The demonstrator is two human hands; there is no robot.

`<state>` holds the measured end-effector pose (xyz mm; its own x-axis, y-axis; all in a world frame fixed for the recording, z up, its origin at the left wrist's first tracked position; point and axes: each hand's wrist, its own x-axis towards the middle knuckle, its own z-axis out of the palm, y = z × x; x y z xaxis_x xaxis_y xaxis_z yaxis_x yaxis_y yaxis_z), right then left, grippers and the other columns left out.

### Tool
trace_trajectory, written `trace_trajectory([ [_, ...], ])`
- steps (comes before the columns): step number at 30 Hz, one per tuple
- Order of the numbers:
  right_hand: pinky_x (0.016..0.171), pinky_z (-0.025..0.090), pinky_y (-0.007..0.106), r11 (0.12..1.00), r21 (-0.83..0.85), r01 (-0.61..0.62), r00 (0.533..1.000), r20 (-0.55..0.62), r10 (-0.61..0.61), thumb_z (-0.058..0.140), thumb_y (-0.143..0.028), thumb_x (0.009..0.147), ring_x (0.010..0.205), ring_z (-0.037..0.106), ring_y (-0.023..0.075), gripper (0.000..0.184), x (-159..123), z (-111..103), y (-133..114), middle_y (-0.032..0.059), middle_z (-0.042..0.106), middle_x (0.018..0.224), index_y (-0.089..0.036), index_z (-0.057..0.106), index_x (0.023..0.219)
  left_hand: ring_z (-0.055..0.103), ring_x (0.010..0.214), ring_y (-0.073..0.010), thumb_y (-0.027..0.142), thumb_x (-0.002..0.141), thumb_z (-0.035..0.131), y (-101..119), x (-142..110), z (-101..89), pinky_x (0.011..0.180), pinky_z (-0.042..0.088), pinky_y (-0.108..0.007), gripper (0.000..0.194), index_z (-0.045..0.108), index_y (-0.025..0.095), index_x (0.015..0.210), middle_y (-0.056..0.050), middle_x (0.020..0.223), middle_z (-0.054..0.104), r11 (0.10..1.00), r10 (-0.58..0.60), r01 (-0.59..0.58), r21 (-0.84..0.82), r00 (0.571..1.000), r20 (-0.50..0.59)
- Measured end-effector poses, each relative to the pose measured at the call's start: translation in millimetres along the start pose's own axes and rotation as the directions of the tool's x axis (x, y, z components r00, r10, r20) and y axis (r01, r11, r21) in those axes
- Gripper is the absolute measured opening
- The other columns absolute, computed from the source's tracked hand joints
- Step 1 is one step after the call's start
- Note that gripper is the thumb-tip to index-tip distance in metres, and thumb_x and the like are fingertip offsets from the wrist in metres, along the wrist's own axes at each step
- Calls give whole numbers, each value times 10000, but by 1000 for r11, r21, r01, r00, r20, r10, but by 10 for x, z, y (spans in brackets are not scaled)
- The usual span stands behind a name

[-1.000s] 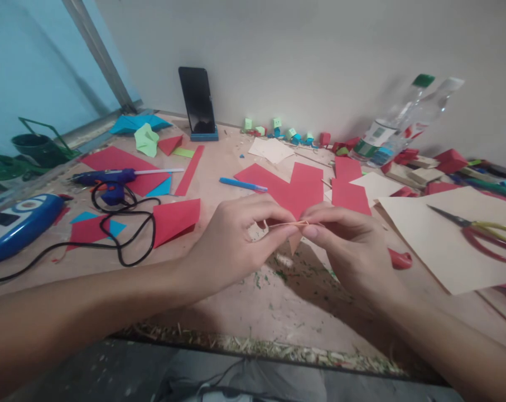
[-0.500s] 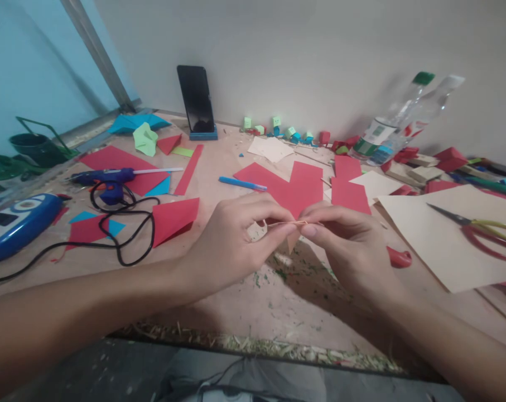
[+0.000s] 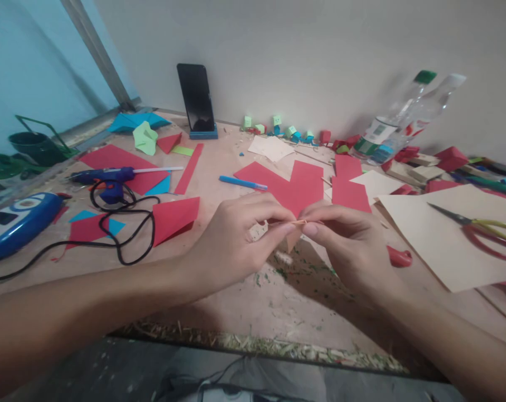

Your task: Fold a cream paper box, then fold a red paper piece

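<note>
Both my hands meet above the middle of the table. My left hand [image 3: 236,240] and my right hand [image 3: 348,245] each pinch one end of a small folded piece of beige paper [image 3: 292,231], held just above the tabletop. Its thin top edge runs between my fingertips and a pointed flap hangs below. Fingers of both hands are closed on it. A red paper sheet [image 3: 294,187] lies right behind my hands. A small red paper roll [image 3: 400,257] lies beside my right wrist.
A blue glue gun [image 3: 106,181] with a black cord [image 3: 123,234] lies at left. Scissors [image 3: 482,234] rest on a beige sheet [image 3: 445,245] at right. A phone on a stand [image 3: 197,103], plastic bottles [image 3: 395,125], small paper cubes and red and blue paper scraps fill the back.
Almost nothing: my hands keep pinching the beige paper and have shifted very slightly closer together.
</note>
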<state>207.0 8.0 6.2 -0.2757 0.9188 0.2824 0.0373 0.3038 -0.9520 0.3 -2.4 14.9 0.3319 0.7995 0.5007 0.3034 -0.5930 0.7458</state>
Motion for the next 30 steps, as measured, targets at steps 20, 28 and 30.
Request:
trace_trajectory([
  [20, 776, 577, 305, 998, 30, -48, 998, -49, 49, 834, -272, 874, 804, 705, 164, 33, -40, 33, 17, 1, 779, 873, -283, 811, 852, 686, 860, -180, 176, 1005, 623, 6, -10, -2, 820, 525, -326, 179, 737, 185, 867, -39, 881, 764, 1000, -4, 4, 0, 1000, 15],
  [28, 729, 576, 306, 994, -4, -114, 993, -23, 114, 832, -358, 857, 791, 711, 185, 96, -31, 37, 11, 17, 798, 869, -262, 820, 861, 710, 913, -191, 226, 1001, 638, -13, -10, -7, 852, 560, -333, 159, 776, 200, 926, -40, 954, 785, 983, -142, 139, -118, 990, -16],
  [30, 704, 560, 297, 984, -51, -170, 985, 20, 171, 804, -375, 880, 754, 703, 183, 132, -32, 47, -16, 18, 796, 820, -248, 826, 848, 715, 943, -196, 223, 995, 642, -27, -3, -7, 894, 560, -342, 159, 785, 198, 930, -36, 957, 784, 972, -183, 175, -155, 982, -45],
])
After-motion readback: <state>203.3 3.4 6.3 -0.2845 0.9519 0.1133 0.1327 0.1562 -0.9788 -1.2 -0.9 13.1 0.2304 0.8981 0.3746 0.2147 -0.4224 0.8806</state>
